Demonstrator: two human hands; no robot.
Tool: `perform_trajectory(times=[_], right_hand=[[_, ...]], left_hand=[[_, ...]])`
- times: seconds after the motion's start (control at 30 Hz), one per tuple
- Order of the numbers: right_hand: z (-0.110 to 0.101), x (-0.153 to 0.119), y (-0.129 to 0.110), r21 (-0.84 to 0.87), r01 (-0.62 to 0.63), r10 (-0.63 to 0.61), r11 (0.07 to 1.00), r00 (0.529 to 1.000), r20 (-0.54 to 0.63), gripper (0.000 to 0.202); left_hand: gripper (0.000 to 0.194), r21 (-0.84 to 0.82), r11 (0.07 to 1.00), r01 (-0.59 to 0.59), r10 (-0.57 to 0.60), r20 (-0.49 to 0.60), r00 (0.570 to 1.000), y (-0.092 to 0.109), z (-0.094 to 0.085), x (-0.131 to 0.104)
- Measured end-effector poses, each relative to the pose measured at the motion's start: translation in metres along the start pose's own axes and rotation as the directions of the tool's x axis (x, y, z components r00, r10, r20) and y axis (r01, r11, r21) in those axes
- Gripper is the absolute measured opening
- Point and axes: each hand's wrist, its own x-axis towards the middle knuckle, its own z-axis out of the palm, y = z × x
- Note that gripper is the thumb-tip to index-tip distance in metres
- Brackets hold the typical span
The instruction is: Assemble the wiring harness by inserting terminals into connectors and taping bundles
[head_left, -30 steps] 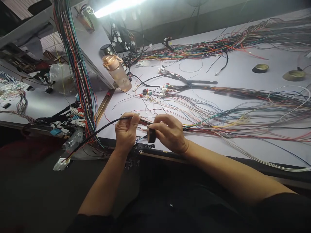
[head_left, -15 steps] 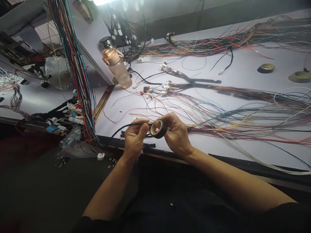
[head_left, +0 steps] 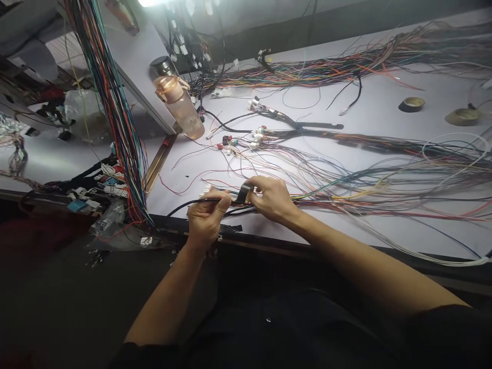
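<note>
My left hand (head_left: 206,214) is closed around a wire bundle, thumb pressed on top. A black-covered cable (head_left: 180,207) runs out of that grip to the left. Just to its right, my right hand (head_left: 272,199) is closed on a roll of black electrical tape (head_left: 244,192), held at the bundle between the two hands. Loose coloured wires (head_left: 319,199) pass on to the right beyond my right hand. White connectors (head_left: 207,189) show behind my left fingers. Below my hands a short piece of black tape or sleeve (head_left: 232,228) lies by the table edge.
A water bottle (head_left: 180,107) stands at the back left. Two tape rolls (head_left: 413,104) lie at the right. Long wire harnesses (head_left: 300,74) stretch along the back, and another taped harness (head_left: 319,134) crosses the middle. A thick wire bundle (head_left: 119,110) hangs at the left.
My right hand has turned over and the tape roll has tilted with it, so its open ring no longer faces me. My left hand keeps its hold, slightly further left in view.
</note>
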Motion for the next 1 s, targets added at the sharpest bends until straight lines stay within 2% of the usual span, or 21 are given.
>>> perform_trajectory(times=[0.07,0.17,0.27,0.33,0.4,0.43,0.5,0.57,0.63,0.77,0.87,0.93,1.0], right_hand=[[-0.007,0.006,-0.001,-0.058,-0.026,0.034,0.998,0.990,0.139,0.019],[-0.023,0.014,-0.001,-0.161,0.010,0.052,0.987,0.926,0.373,0.025],[-0.038,0.018,0.004,-0.130,0.092,-0.017,0.987,0.872,0.490,0.035],[-0.045,0.016,0.012,-0.048,0.195,-0.158,0.980,0.895,0.416,0.034],[-0.046,0.008,0.021,-0.017,0.332,-0.321,0.943,0.923,0.210,0.029],[-0.045,0.002,0.024,-0.028,0.393,-0.389,0.919,0.917,0.090,0.027],[-0.039,-0.011,0.027,-0.075,0.492,-0.498,0.867,0.862,-0.095,0.024],[-0.030,-0.023,0.025,-0.142,0.567,-0.584,0.812,0.796,-0.158,0.022],[-0.018,-0.028,0.019,-0.209,0.594,-0.628,0.777,0.755,-0.190,0.022],[0.000,-0.023,0.006,-0.280,0.546,-0.613,0.789,0.726,-0.312,0.013],[0.006,-0.021,0.001,-0.163,0.537,-0.550,0.828,0.719,-0.424,0.006],[0.006,-0.024,0.000,0.031,0.530,-0.454,0.847,0.753,-0.477,0.005],[0.005,-0.029,0.001,0.232,0.468,-0.319,0.853,0.818,-0.478,0.009]], left_hand=[[0.005,-0.002,0.999,-0.044,0.044,0.062,0.997,0.005,0.001,0.004],[0.007,-0.035,0.997,-0.067,0.072,0.169,0.983,0.012,0.005,0.014],[0.010,0.001,0.997,-0.074,0.072,0.253,0.965,0.016,0.007,0.024],[0.010,0.059,0.992,-0.112,0.091,0.275,0.957,0.015,0.008,0.029],[0.010,0.104,0.984,-0.146,0.116,0.254,0.960,0.013,0.009,0.031],[0.010,0.118,0.980,-0.157,0.127,0.232,0.964,0.013,0.010,0.032],[0.011,0.130,0.980,-0.154,0.127,0.193,0.973,0.012,0.013,0.032],[0.014,0.122,0.985,-0.119,0.099,0.161,0.982,0.013,0.016,0.032],[0.017,0.104,0.991,-0.080,0.067,0.125,0.990,0.014,0.019,0.031],[0.018,0.087,0.995,-0.052,0.044,0.083,0.996,0.014,0.022,0.029],[0.015,0.054,0.996,-0.066,0.062,0.067,0.996,0.013,0.021,0.027],[0.015,0.032,0.995,-0.097,0.095,0.050,0.994,0.011,0.020,0.025],[0.015,0.019,0.993,-0.115,0.114,0.039,0.993,0.009,0.019,0.023]])
